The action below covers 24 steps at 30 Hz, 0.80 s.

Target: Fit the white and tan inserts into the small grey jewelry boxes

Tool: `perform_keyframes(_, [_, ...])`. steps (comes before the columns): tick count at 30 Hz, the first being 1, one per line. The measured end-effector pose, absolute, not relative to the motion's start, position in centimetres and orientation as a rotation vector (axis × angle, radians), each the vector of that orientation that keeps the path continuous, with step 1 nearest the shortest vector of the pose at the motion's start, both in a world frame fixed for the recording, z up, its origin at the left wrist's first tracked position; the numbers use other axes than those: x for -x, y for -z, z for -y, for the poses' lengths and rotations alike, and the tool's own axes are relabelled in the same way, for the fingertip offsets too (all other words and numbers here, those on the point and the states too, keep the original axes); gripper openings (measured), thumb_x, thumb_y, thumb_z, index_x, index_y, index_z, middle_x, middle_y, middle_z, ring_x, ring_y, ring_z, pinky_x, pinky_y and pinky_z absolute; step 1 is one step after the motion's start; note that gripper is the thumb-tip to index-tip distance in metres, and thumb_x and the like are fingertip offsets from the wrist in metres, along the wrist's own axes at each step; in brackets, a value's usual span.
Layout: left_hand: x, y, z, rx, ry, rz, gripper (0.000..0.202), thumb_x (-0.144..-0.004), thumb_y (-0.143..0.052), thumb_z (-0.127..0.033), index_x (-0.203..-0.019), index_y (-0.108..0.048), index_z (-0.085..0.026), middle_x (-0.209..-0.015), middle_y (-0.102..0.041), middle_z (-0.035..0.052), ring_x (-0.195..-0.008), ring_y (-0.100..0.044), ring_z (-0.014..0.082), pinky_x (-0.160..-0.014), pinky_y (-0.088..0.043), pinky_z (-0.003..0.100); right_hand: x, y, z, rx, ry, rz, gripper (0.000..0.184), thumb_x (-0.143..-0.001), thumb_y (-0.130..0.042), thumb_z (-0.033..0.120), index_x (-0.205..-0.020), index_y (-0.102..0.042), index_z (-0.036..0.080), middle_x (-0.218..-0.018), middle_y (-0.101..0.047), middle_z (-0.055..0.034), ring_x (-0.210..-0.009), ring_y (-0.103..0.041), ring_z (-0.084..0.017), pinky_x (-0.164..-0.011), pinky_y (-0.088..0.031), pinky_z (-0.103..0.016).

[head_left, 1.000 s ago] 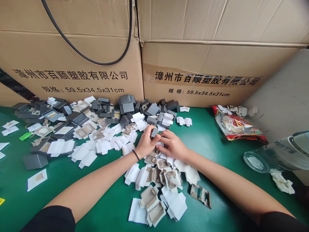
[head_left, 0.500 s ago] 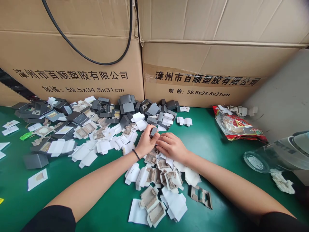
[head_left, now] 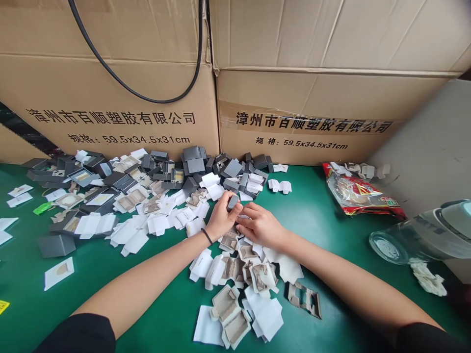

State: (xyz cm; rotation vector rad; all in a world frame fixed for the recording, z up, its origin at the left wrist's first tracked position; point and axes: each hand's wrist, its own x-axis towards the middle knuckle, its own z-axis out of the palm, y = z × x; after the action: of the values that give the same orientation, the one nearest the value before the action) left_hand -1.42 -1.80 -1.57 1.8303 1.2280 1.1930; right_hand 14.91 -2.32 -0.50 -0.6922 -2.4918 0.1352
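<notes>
My left hand (head_left: 221, 215) is closed round a small dark grey box (head_left: 232, 202), its thumb along the near side. My right hand (head_left: 259, 223) meets it from the right, fingers bent and drawn together at the left thumb. Whatever those fingertips grip is hidden behind the hand. Below both hands lies a heap of folded white cards and grey-brown cardboard inserts (head_left: 235, 323). Beyond them, many dark grey boxes (head_left: 195, 165), some open, are piled against the cartons. White papers (head_left: 158, 223) are mixed in along the pile's near side.
Two large brown cartons (head_left: 147, 78) wall off the back of the green table (head_left: 331, 274), and a black cable (head_left: 162, 101) hangs before the left one. At right are a red snack bag (head_left: 364, 191), a clear bottle (head_left: 415, 235) lying down and a crumpled tissue (head_left: 429, 279).
The view has shifted slightly. My right fingers look a little more bent against the left hand, while the small grey box stays in my left hand at nearly the same spot.
</notes>
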Motion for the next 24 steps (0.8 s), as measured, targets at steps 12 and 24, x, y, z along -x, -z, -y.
perform_keyframes(12, [1.7, 0.6, 2.6, -2.191, -1.358, -0.897, 0.065, -0.072, -0.040, -0.073, -0.108, -0.049, -0.020, -0.106, -0.058, 0.0121, -0.103, -0.054, 0.0249, -0.093, -0.041, 0.041, -15.0, 0.7, 1.6, 1.029, -0.928, 1.900, 0.022, -0.084, -0.050, 0.034, -0.097, -0.057, 0.017, -0.076, -0.061, -0.0003, -0.066, -0.053, -0.012, -0.059, -0.044, -0.023])
perform_keyframes(24, [1.5, 0.9, 2.2, -2.078, -1.161, -0.934, 0.073, -0.071, -0.057, -0.060, -0.130, -0.038, -0.022, -0.131, -0.047, 0.0142, -0.120, -0.046, 0.0272, -0.100, -0.039, 0.043, -15.9, 1.2, 0.6, 0.969, -1.131, 1.865, 0.033, -0.083, -0.052, 0.043, -0.098, -0.064, 0.016, -0.076, -0.065, -0.0020, -0.065, -0.054, -0.014, -0.061, -0.045, -0.026])
